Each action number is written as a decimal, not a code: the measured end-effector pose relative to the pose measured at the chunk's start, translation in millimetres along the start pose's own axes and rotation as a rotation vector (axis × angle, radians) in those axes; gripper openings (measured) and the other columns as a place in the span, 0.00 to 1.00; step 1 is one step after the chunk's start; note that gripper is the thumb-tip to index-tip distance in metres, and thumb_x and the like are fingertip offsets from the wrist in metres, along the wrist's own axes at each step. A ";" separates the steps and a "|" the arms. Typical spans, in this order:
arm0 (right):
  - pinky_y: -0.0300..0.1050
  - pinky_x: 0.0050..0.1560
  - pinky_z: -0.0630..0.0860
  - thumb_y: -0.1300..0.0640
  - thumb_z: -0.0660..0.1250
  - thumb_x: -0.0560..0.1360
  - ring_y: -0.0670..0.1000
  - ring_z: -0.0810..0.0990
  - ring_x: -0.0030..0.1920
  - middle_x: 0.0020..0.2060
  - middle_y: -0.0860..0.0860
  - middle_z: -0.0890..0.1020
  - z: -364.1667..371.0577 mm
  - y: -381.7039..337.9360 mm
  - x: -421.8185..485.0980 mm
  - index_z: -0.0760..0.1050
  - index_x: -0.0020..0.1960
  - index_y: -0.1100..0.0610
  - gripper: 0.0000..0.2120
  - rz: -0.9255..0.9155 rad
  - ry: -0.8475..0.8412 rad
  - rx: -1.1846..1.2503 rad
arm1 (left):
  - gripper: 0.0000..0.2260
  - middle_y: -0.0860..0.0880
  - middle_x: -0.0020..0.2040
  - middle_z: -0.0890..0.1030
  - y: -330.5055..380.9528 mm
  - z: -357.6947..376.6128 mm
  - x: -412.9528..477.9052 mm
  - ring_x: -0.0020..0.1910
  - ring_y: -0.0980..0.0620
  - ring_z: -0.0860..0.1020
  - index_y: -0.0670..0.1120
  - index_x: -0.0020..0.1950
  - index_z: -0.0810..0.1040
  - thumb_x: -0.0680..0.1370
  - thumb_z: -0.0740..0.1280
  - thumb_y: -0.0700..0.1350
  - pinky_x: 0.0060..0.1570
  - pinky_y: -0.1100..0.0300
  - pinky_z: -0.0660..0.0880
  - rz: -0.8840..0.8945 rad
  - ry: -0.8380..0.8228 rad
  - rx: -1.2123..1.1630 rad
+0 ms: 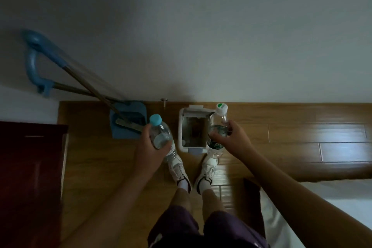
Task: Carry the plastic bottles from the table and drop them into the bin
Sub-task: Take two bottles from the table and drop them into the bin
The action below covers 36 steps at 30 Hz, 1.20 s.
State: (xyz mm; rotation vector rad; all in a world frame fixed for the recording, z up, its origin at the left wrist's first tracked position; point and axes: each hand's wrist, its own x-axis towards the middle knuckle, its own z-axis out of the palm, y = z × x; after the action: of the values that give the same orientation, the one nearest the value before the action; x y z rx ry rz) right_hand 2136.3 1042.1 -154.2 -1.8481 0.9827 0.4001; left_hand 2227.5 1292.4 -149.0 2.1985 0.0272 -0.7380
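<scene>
hands (149, 148) outstretched, gripping bottles (161, 134) beside bin (181, 127)

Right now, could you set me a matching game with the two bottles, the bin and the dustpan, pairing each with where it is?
Things:
1. blue-capped bottle
2. white-capped bottle
3. bin
4. dustpan

Places:
A. on the floor, top open
B. in the right hand
C. on the floor, left of the bin
D. in the left hand

Pairs: 1-D, 2-B, 3-A, 4-C
</scene>
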 end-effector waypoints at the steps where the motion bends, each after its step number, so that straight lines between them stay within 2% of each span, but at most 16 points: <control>1: 0.48 0.50 0.80 0.44 0.76 0.68 0.49 0.82 0.52 0.53 0.48 0.82 6.5 7.5 9.4 0.73 0.62 0.53 0.27 0.013 0.000 0.023 | 0.38 0.44 0.73 0.71 -7.6 8.1 9.1 0.62 0.54 0.72 0.49 0.79 0.58 0.74 0.74 0.52 0.47 0.65 0.71 -0.003 -0.004 0.005; 4: 0.41 0.46 0.77 0.44 0.76 0.69 0.48 0.81 0.53 0.54 0.49 0.82 27.8 33.6 41.5 0.73 0.64 0.55 0.29 0.036 -0.001 0.089 | 0.40 0.46 0.71 0.74 -34.0 34.6 41.4 0.65 0.52 0.75 0.49 0.77 0.62 0.70 0.75 0.56 0.52 0.58 0.76 -0.044 0.015 -0.023; 6: 0.43 0.49 0.78 0.44 0.76 0.69 0.49 0.82 0.54 0.55 0.49 0.82 42.2 54.0 61.7 0.72 0.65 0.54 0.29 0.055 0.003 0.133 | 0.38 0.48 0.70 0.74 -51.1 56.3 62.8 0.65 0.51 0.75 0.50 0.75 0.64 0.69 0.76 0.57 0.54 0.54 0.78 -0.044 0.037 -0.026; 10: 0.50 0.53 0.81 0.44 0.76 0.68 0.46 0.82 0.52 0.52 0.47 0.83 71.4 100.1 97.5 0.74 0.59 0.50 0.24 0.037 0.050 0.198 | 0.34 0.50 0.68 0.75 -87.4 108.5 99.3 0.62 0.57 0.74 0.51 0.74 0.65 0.71 0.75 0.55 0.50 0.63 0.74 0.011 0.037 0.000; 13: 0.51 0.55 0.82 0.44 0.76 0.68 0.44 0.83 0.53 0.51 0.45 0.84 89.4 136.8 122.0 0.74 0.56 0.45 0.19 0.030 0.085 0.238 | 0.34 0.50 0.66 0.77 -120.1 147.0 119.0 0.63 0.52 0.77 0.50 0.73 0.65 0.71 0.75 0.55 0.56 0.55 0.79 0.003 0.025 0.035; 14: 0.51 0.55 0.82 0.45 0.76 0.69 0.44 0.83 0.53 0.51 0.46 0.84 94.5 148.2 129.6 0.73 0.53 0.42 0.17 0.036 0.095 0.259 | 0.34 0.49 0.65 0.78 -129.1 158.1 124.8 0.62 0.52 0.78 0.48 0.72 0.66 0.70 0.75 0.54 0.57 0.53 0.79 -0.009 0.030 0.036; 16: 0.48 0.54 0.82 0.47 0.76 0.70 0.45 0.83 0.54 0.51 0.46 0.84 103.4 165.7 141.2 0.73 0.52 0.41 0.16 0.053 0.103 0.315 | 0.33 0.50 0.63 0.78 -144.7 177.6 134.7 0.60 0.54 0.78 0.47 0.71 0.68 0.69 0.75 0.54 0.55 0.59 0.79 -0.013 0.050 0.032; 20: 0.43 0.52 0.81 0.48 0.76 0.70 0.43 0.82 0.54 0.52 0.45 0.83 115.8 188.7 154.1 0.73 0.56 0.45 0.18 0.039 0.115 0.338 | 0.32 0.51 0.60 0.80 -161.6 210.1 150.4 0.57 0.56 0.79 0.47 0.67 0.71 0.68 0.75 0.58 0.51 0.62 0.79 0.073 0.034 0.101; 22: 0.46 0.53 0.81 0.46 0.76 0.70 0.43 0.82 0.54 0.52 0.45 0.83 119.2 196.1 157.7 0.74 0.57 0.46 0.19 0.032 0.131 0.337 | 0.31 0.50 0.61 0.79 -163.8 224.1 158.8 0.58 0.54 0.79 0.47 0.68 0.71 0.70 0.75 0.57 0.50 0.63 0.76 0.110 0.030 0.182; 25: 0.47 0.54 0.82 0.46 0.76 0.70 0.43 0.82 0.54 0.52 0.45 0.84 120.7 199.2 162.5 0.75 0.56 0.44 0.18 0.036 0.128 0.363 | 0.31 0.48 0.64 0.78 -163.4 237.9 170.7 0.62 0.49 0.78 0.48 0.69 0.70 0.70 0.75 0.54 0.56 0.52 0.79 0.172 0.054 0.277; 27: 0.46 0.52 0.82 0.47 0.76 0.70 0.42 0.82 0.52 0.50 0.44 0.84 120.5 198.6 163.3 0.74 0.54 0.43 0.16 0.029 0.118 0.363 | 0.30 0.49 0.64 0.78 -163.7 242.7 176.8 0.62 0.48 0.78 0.49 0.68 0.69 0.69 0.74 0.55 0.57 0.48 0.80 0.207 0.047 0.320; 30: 0.45 0.51 0.83 0.47 0.76 0.69 0.42 0.83 0.52 0.50 0.44 0.84 120.4 196.3 163.6 0.76 0.58 0.49 0.20 0.017 0.096 0.332 | 0.30 0.48 0.63 0.79 -163.0 245.0 179.1 0.61 0.48 0.78 0.49 0.67 0.70 0.69 0.75 0.55 0.55 0.52 0.79 0.218 0.063 0.334; 34: 0.45 0.51 0.82 0.47 0.76 0.69 0.42 0.82 0.53 0.51 0.44 0.84 117.9 190.4 163.9 0.75 0.58 0.49 0.21 0.012 0.061 0.274 | 0.31 0.48 0.63 0.78 -166.0 238.2 175.3 0.61 0.48 0.78 0.47 0.68 0.70 0.69 0.77 0.54 0.52 0.56 0.76 0.149 0.076 0.298; 36: 0.42 0.49 0.81 0.48 0.76 0.69 0.41 0.81 0.53 0.51 0.44 0.84 117.1 184.6 165.2 0.75 0.58 0.50 0.20 0.006 0.061 0.263 | 0.31 0.47 0.62 0.78 -171.7 231.4 174.3 0.60 0.48 0.78 0.46 0.68 0.71 0.69 0.77 0.55 0.51 0.57 0.76 0.136 0.068 0.292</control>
State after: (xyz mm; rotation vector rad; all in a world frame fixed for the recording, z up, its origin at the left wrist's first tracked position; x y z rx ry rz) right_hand 2112.9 1030.8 -426.9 -1.6277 1.0302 0.2073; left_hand 2213.6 1209.6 -475.2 2.4734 -0.2069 -0.6224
